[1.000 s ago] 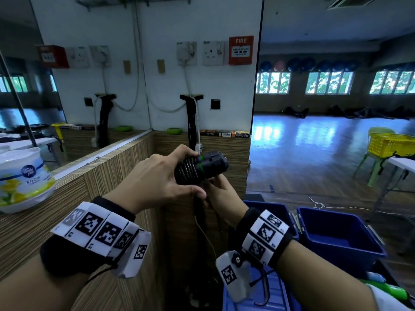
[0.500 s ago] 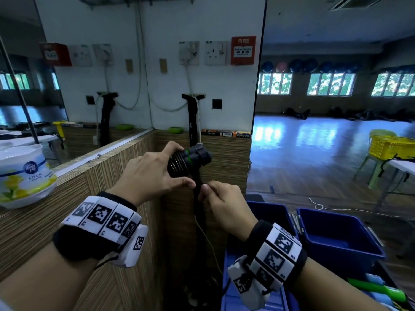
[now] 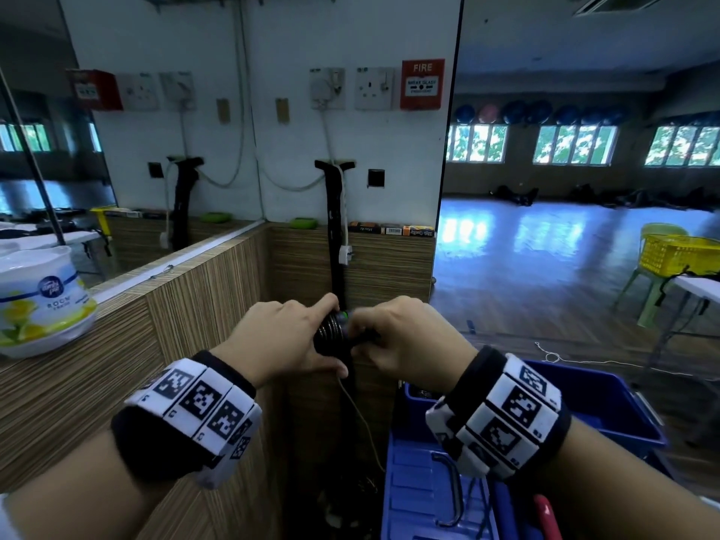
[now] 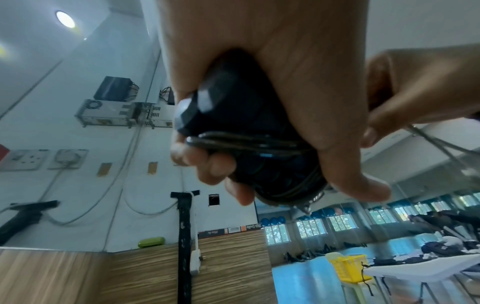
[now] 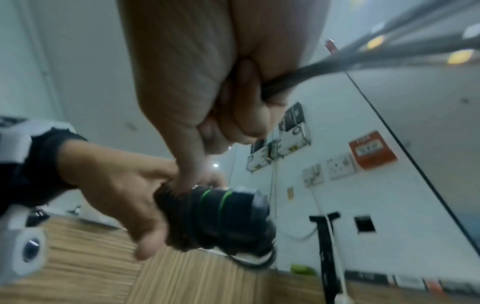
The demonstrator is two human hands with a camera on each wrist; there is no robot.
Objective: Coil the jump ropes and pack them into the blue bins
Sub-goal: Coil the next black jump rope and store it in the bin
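Right now your left hand (image 3: 288,337) is wrapped around the handles (image 5: 223,218), two black grips with green rings held side by side, fingers curled under and thumb pressed along the near side. Turns of dark rope (image 4: 249,144) already lie wound around the handles, packed tight against your fingers (image 4: 207,166). Your right hand (image 3: 405,337) sits just beside the left, knuckles up, clenched on the loose run of rope; in the right wrist view the strand (image 5: 298,80) leaves your fist and streaks off toward the upper right, blurred. The right thumb (image 5: 189,164) reaches down and touches the wound turns next to the left hand. You hold the bundle in the air, in front of the corner where the wood-grain wall panels (image 3: 202,313) meet, and above the near left corner of the blue bins. A thin pale cord (image 3: 358,415) hangs below your hands. Two bins show at the lower right: one bin (image 3: 607,407) lies beyond your right wrist, and its inside is mostly hidden by your arm; a nearer blue tray (image 3: 413,496) below it carries a grey metal handle. On the ledge at the left stands a white tub (image 3: 39,302) with a lemon print. A red fire alarm box (image 3: 422,84) and sockets are on the white wall ahead.
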